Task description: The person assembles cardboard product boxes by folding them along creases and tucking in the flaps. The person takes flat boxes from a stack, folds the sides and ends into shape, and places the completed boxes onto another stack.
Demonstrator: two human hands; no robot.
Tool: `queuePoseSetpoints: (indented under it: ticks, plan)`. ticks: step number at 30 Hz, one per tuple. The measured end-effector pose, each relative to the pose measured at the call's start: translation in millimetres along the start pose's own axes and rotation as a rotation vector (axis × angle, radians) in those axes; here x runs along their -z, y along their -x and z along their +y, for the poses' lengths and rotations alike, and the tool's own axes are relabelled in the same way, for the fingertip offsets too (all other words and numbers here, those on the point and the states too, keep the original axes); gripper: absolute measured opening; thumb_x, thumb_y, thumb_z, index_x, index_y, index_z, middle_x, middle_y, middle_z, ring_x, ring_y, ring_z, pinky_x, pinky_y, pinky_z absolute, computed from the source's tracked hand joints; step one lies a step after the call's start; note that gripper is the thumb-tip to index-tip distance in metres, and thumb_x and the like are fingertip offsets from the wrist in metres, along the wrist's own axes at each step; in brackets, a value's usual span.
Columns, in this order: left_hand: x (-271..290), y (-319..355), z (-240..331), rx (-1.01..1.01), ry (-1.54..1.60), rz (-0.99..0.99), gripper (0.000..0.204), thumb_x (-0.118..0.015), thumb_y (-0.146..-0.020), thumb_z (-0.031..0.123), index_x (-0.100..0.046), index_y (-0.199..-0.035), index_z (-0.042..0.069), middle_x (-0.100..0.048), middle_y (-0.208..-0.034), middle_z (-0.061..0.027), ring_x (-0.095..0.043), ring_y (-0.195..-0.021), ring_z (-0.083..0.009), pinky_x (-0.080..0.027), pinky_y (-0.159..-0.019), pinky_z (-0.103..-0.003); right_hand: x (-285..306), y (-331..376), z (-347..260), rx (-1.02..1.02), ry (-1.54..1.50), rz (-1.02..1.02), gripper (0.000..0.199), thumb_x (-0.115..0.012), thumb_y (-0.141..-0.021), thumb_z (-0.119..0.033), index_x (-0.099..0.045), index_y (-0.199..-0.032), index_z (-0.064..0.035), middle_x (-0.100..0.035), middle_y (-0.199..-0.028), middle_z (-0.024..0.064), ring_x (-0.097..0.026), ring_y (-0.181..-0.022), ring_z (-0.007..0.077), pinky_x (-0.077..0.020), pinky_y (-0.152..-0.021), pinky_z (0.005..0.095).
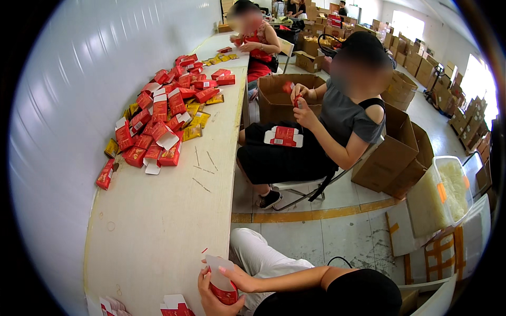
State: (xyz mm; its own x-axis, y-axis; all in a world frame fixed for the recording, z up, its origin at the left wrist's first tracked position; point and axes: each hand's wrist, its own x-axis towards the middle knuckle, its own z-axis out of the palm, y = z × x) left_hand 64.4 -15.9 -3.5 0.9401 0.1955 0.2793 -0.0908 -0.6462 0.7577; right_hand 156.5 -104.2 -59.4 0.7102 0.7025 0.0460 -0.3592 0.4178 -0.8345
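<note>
At the lower edge, my left hand [210, 299] wraps round a small red carton [223, 295] from the left and below. My right hand [238, 278] reaches in from the right, its fingers on the carton's raised white flap. Both hands are closed on the carton, which tilts at the edge of the pale table [153, 231]. Close by on the table lie a red and white carton [176, 306] and some flat-folded cartons [113, 306], cut off by the picture's lower rim.
A heap of red cartons [161, 110] with yellow sachets [199, 119] lies along the wall. A co-worker [316, 116] handles a red piece, a flattened carton [283, 136] on their lap. Another person [258, 42] sits farther off. Brown boxes [387, 150] and a clear bin [448, 192] stand right.
</note>
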Motion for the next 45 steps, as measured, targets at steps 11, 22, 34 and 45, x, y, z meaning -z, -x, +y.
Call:
queuePoseSetpoints:
  ticks: [11,22,34,45]
  plan:
    - [7,-23,12,0.09,-0.014,0.091,0.077,-0.081,-0.055,0.018,-0.044,-0.122,0.007,-0.054,-0.113,-0.0179,-0.056,-0.102,-0.0357,-0.047,-0.085,-0.04,11,-13,-53,-0.091,-0.1,-0.154,0.05,-0.047,-0.095,-0.029,-0.037,-0.135,-0.0001,-0.05,-0.127,0.0104,-0.046,-0.119,0.0192,-0.034,-0.103,0.0344]
    - [12,-15,1,0.083,-0.361,0.201,0.072,-0.077,-0.054,0.02,-0.047,-0.119,0.01,-0.054,-0.098,-0.0089,-0.056,-0.082,-0.027,-0.048,-0.069,-0.039,2,-15,-63,0.005,0.649,-0.532,0.071,-0.049,-0.092,-0.032,-0.016,-0.144,0.0012,-0.041,-0.134,0.025,-0.047,-0.119,0.036,-0.0341,-0.101,0.0391]
    - [15,-17,1,0.158,-0.484,0.104,0.085,-0.078,-0.057,0.025,-0.039,-0.129,0.005,-0.055,-0.101,-0.0133,-0.055,-0.089,-0.0293,-0.045,-0.071,-0.041,-3,-13,-70,-0.194,0.593,-0.483,0.064,-0.042,-0.092,-0.019,-0.013,-0.146,-0.001,-0.04,-0.136,0.0245,-0.042,-0.125,0.0346,-0.0288,-0.105,0.0353]
    - [10,-16,1,0.25,-0.395,0.048,0.084,-0.078,-0.057,0.024,-0.039,-0.128,0.003,-0.054,-0.097,-0.0143,-0.057,-0.084,-0.0318,-0.049,-0.068,-0.04,-6,-12,-73,-0.278,0.657,-0.468,0.065,-0.041,-0.092,-0.018,-0.01,-0.146,0.0004,-0.039,-0.136,0.0262,-0.043,-0.123,0.0358,-0.0309,-0.103,0.0348]
